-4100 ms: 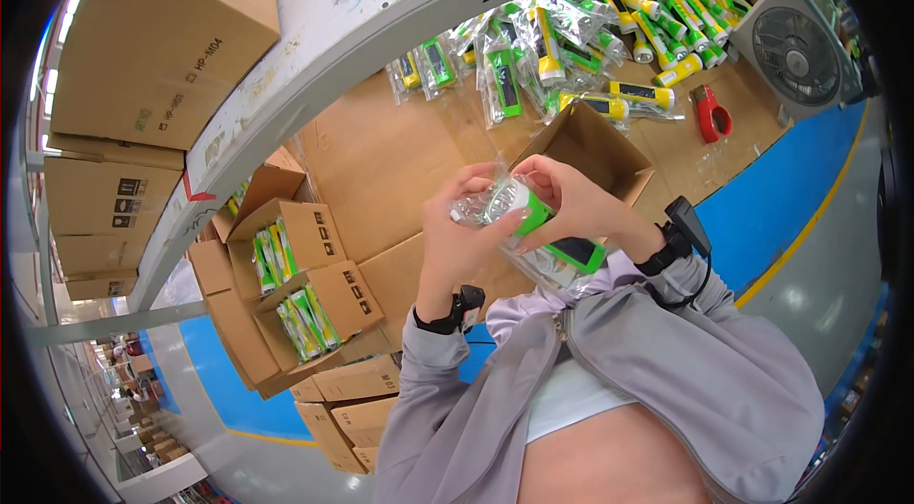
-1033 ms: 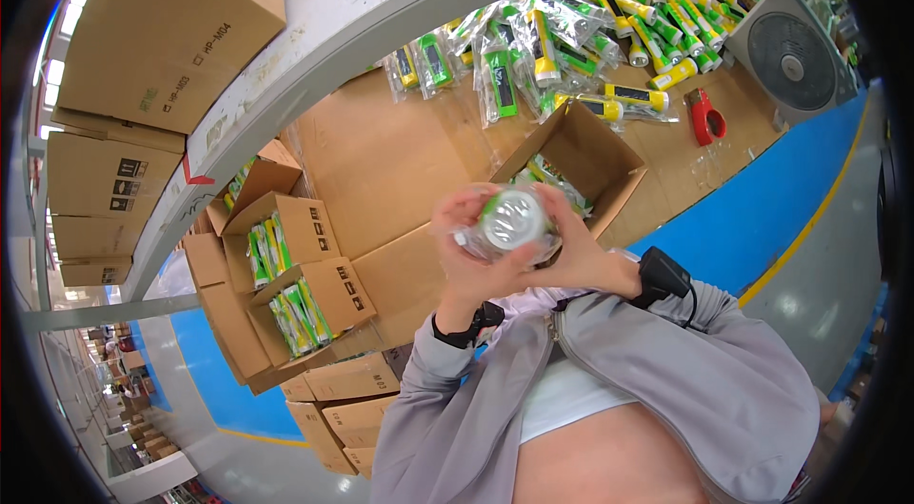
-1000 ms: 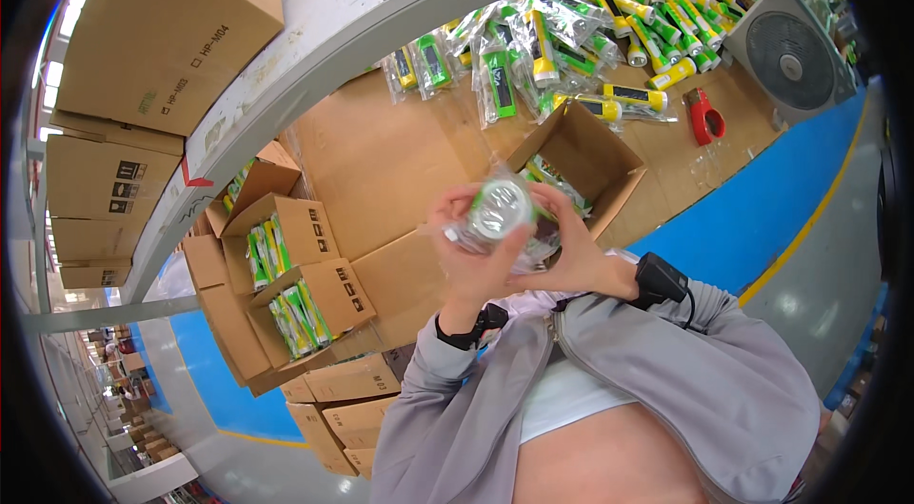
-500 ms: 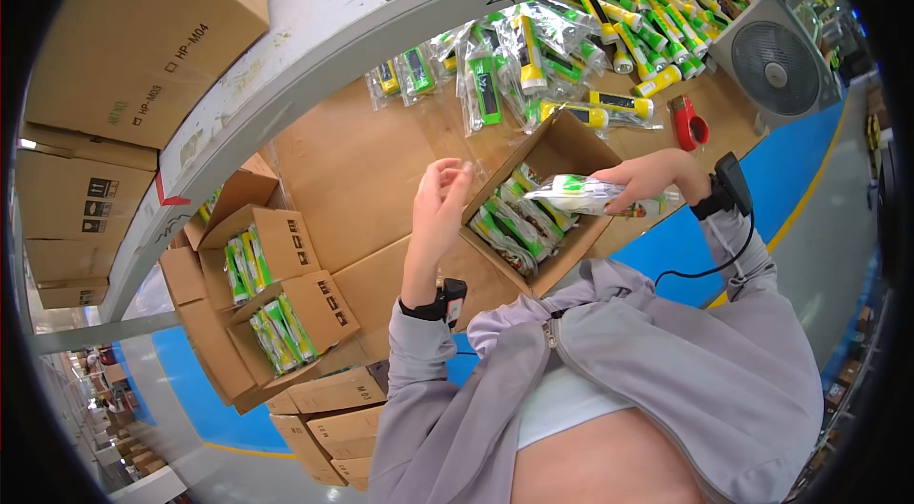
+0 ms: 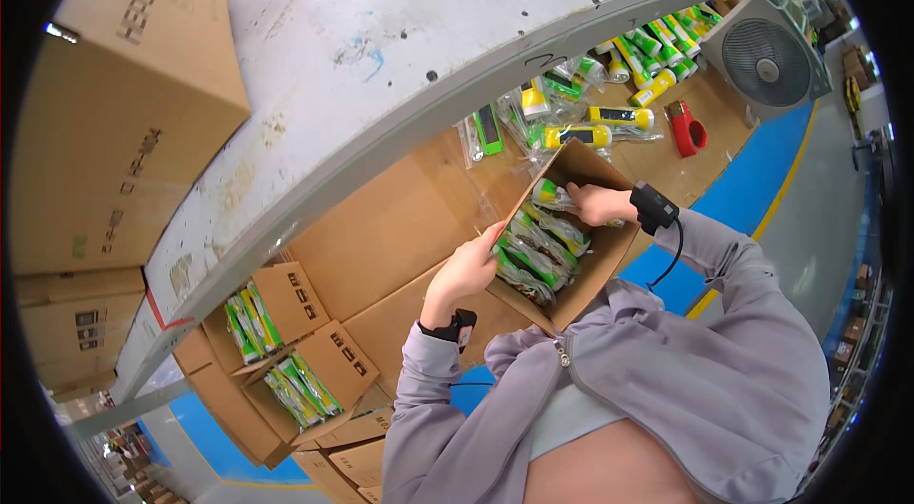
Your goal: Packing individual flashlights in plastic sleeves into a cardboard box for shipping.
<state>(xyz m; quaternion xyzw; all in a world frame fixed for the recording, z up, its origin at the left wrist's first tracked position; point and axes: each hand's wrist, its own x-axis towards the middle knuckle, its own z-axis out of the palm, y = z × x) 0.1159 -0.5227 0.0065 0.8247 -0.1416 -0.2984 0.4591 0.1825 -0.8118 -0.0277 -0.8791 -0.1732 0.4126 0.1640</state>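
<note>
In front of me stands an open cardboard box (image 5: 606,268), tilted in view, with several green and yellow flashlights (image 5: 539,252) in clear bags lying side by side inside. My left hand (image 5: 466,269) grips the box's left wall, fingers over its edge. Inside the far right part of the box, my right hand (image 5: 602,205) is closed on a bagged flashlight (image 5: 549,194), lying at the far end of the row. Part of that flashlight is hidden by my fingers.
Beyond the box lie loose flashlights (image 5: 657,47), bagged ones (image 5: 576,136) and a red tape dispenser (image 5: 686,129). A grey fan (image 5: 766,61) stands far right. A white shelf (image 5: 381,47) overhangs the table. Two filled cartons (image 5: 303,388) sit at the left.
My right hand has lowered the bagged flashlight into the box. My left hand has come from above the table onto the box's left wall. The view has shifted, showing more of the shelf.
</note>
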